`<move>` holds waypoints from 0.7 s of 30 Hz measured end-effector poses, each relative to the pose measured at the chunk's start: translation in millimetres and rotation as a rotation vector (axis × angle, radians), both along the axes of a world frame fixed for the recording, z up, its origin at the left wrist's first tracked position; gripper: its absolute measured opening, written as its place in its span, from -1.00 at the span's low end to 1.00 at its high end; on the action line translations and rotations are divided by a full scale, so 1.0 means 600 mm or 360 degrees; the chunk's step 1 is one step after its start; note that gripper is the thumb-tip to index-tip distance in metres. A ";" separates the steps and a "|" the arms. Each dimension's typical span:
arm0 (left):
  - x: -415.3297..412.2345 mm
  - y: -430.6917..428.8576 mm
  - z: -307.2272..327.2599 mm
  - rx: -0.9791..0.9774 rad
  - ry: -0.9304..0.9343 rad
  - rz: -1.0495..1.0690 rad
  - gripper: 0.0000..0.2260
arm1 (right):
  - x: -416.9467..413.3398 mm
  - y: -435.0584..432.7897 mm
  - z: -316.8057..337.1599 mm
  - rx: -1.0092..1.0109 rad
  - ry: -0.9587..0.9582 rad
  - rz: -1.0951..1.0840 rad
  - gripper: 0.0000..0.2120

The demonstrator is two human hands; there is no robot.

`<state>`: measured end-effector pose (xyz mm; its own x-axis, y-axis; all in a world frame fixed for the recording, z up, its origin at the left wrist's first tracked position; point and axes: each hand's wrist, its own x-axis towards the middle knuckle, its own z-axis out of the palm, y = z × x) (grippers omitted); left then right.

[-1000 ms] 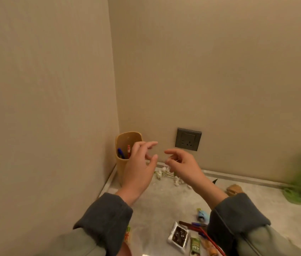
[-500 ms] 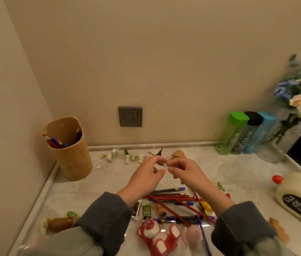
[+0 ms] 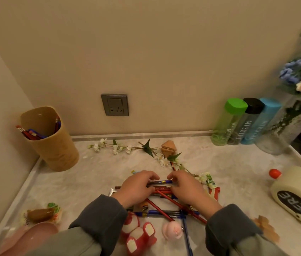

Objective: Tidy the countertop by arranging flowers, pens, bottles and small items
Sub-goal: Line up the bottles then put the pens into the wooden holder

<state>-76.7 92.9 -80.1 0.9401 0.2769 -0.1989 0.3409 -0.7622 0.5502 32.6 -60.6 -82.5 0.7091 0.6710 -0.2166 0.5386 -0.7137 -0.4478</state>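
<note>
On the countertop, right in front of you, your hands now sit on the heap of pens. A second ago they were up in the corner by the pen cup, fingers loose and holding nothing. Half a second ago they hovered close together above the heap. Now your left hand and your right hand have both dropped onto it, side by side and nearly touching. Their fingers curl over the top few pens, as if bunching them into one bundle. Whether that bundle is off the surface yet I cannot tell; it looks to lie on the heap.

This reads as the start of another pen run. The cup stands upright in the left corner, well apart from your hands. It already holds several pens and seems to have room for more. Other pens lie crossed under your hands and nearer to you, so one grab will likely not clear them all.

The rest is untouched. The flower sprig lies flat along the back edge, far from the vase at the right. Beside that vase the three bottles already stand in a row against the wall. A red toy sits by your left sleeve.
</note>
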 end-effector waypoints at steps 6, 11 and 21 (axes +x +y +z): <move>0.009 -0.007 -0.008 0.0334 -0.0070 -0.0103 -0.63 | 0.008 -0.001 -0.016 -0.0108 -0.0135 0.0167 -0.63; 0.016 -0.009 -0.011 0.0525 -0.0046 -0.0187 -0.69 | 0.004 0.000 -0.018 -0.0109 -0.0195 0.0168 -0.73; 0.024 -0.005 -0.006 0.0721 0.0109 -0.0338 -0.72 | 0.000 -0.001 -0.015 -0.0089 -0.0347 0.0199 -0.78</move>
<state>-62.3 90.1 -83.5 0.9740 0.1537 -0.1663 0.1762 -0.9757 0.1300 32.6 -61.5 -91.3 0.6555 0.7476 -0.1069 0.7036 -0.6560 -0.2733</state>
